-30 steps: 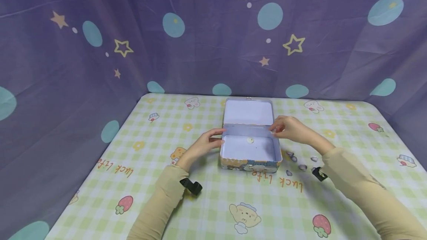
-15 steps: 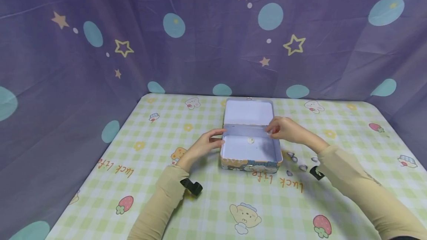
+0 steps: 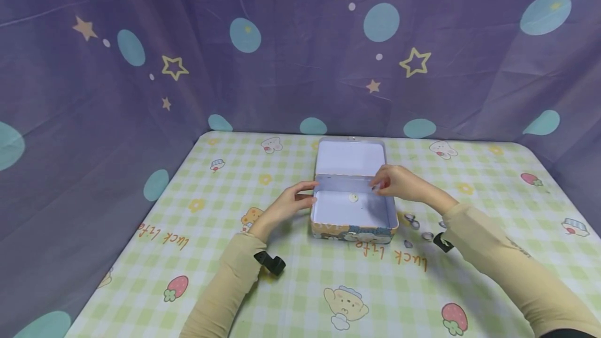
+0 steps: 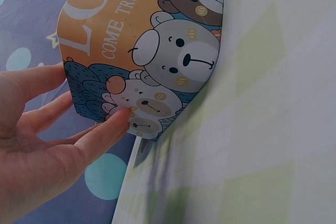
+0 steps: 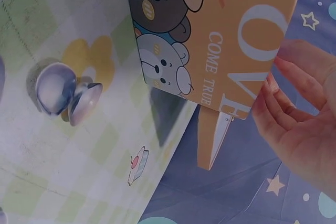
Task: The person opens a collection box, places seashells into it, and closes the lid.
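A hinged tin box (image 3: pixel 353 232) with cartoon bears on its sides stands with its lid (image 3: pixel 350 158) raised at the back. My left hand (image 3: pixel 287 205) touches the box's left side, fingers fairly straight at the rim; the left wrist view shows fingertips against the printed wall. Over the box's right rear part, my right hand (image 3: pixel 403 184) pinches a small shell-like piece (image 3: pixel 374 188), mostly covered by the fingertips. One pale round piece (image 3: pixel 353 198) lies on the box floor. In the right wrist view, the right fingers are beyond the box's upper edge.
Several small shiny shell-like pieces (image 3: pixel 427 236) lie on the checked tablecloth (image 3: pixel 263 306) right of the box, near the right sleeve. Two of them (image 5: pixel 56 88) lean together in the right wrist view. A purple curtain (image 3: pixel 291 87) stands behind the table.
My right hand has moved slightly left, from the box's right rim to over its inside, with the small piece between its fingertips. The left hand and the box have stayed put.
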`<state>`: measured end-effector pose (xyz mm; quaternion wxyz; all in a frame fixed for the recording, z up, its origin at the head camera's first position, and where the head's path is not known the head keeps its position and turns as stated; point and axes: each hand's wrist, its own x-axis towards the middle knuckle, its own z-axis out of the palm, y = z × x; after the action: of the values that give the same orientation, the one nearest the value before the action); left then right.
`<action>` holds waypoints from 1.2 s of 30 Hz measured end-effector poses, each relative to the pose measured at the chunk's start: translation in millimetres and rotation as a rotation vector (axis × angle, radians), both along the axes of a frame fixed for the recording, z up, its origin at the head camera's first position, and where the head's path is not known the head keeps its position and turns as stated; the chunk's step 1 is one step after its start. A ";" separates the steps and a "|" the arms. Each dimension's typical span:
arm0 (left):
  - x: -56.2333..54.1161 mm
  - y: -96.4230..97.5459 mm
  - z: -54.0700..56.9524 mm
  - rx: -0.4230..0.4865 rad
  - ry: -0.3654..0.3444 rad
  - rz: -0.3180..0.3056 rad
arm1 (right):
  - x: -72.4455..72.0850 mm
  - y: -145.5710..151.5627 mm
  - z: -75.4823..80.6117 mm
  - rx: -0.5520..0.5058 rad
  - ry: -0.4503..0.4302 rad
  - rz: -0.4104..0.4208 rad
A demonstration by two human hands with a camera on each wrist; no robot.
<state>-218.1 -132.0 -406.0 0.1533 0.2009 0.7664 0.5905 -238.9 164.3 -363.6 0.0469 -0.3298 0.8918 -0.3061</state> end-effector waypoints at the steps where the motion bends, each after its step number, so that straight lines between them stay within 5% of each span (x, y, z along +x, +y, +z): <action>1: 0.1 0.1 0.1 0.001 0.001 0.000 | -0.1 0.2 -0.2 0.002 0.001 0.000; 36: 0.7 -1.3 1.7 -0.006 -0.002 -0.006 | 26.8 46.8 2.4 -0.065 0.135 -0.115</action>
<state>-217.5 -133.3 -404.2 0.1564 0.2022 0.7675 0.5878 -212.1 211.1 -361.2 -0.0416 -0.2994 0.9000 -0.3142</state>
